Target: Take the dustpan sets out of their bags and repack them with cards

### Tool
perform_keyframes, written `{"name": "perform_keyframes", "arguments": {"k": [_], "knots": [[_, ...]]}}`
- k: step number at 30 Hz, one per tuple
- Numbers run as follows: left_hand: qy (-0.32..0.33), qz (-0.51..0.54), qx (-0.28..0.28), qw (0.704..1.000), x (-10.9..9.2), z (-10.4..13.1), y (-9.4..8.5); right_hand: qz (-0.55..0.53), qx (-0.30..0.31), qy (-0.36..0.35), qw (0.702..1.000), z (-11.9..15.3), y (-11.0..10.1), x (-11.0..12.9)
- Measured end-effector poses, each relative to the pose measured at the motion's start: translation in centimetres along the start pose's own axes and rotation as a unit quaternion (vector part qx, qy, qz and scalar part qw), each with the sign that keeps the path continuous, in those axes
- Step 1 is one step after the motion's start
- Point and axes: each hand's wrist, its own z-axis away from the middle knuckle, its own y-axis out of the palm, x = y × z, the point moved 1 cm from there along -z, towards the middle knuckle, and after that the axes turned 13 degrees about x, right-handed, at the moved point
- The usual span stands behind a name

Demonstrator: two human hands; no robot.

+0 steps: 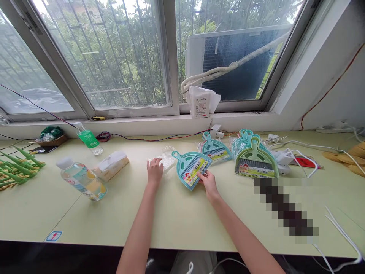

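My right hand [209,184] grips the lower right edge of a teal dustpan [180,170], with its brush nested inside and a bright label across it. The dustpan is tilted above the table, its handle pointing up and left. To its left, my left hand [155,171] rests at the table with fingers curled on the edge of a crumpled clear plastic bag [169,158]. Part of that grip is hidden behind the hand. Behind and to the right lie another teal dustpan set [215,147] and a stack of wrapped sets with a green dustpan [255,161] in front.
Left on the table [114,220] stand a juice bottle [82,179], a green-labelled water bottle [89,140], a tissue pack [111,166] and green plant stalks [19,167]. White cables [342,236] and a pixelated dark patch occupy the right. Windows line the back.
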Motion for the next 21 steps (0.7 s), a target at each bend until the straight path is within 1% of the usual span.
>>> {"name": "perform_keyframes", "arguments": {"k": [2,3,5,7,11,15,18,20,21], "knots": [[0.039,0.018,0.053,0.998,-0.8,0.1,0.5,-0.003,-0.001,0.002,1.000,0.0,0.0,0.1],[0.047,0.021,0.073,0.996,-1.1,0.1,0.7,-0.003,0.002,0.003,1.000,0.0,-0.1,0.1],[0.042,0.022,0.095,0.994,-1.3,0.1,0.9,-0.002,0.013,0.004,1.000,0.0,-0.1,0.1],[0.019,0.025,0.098,0.995,-1.1,0.1,0.8,-0.001,0.027,0.010,1.000,0.0,-0.1,0.1],[-0.057,0.062,0.065,0.994,-0.2,0.0,0.1,0.002,0.062,0.039,0.997,0.0,0.0,0.1],[-0.116,0.125,0.033,0.985,0.6,-0.1,-0.3,0.006,0.079,0.052,0.995,0.0,0.0,0.4],[-0.121,0.146,-0.026,0.981,0.9,-0.1,-0.5,0.014,0.077,0.048,0.996,0.0,-0.2,0.5],[-0.097,0.161,-0.052,0.981,0.6,-0.1,-0.4,0.023,0.064,0.038,0.997,-0.1,-0.4,0.5],[-0.079,0.165,-0.055,0.981,0.4,-0.1,-0.3,0.027,0.055,0.033,0.998,-0.1,-0.4,0.5]]}}
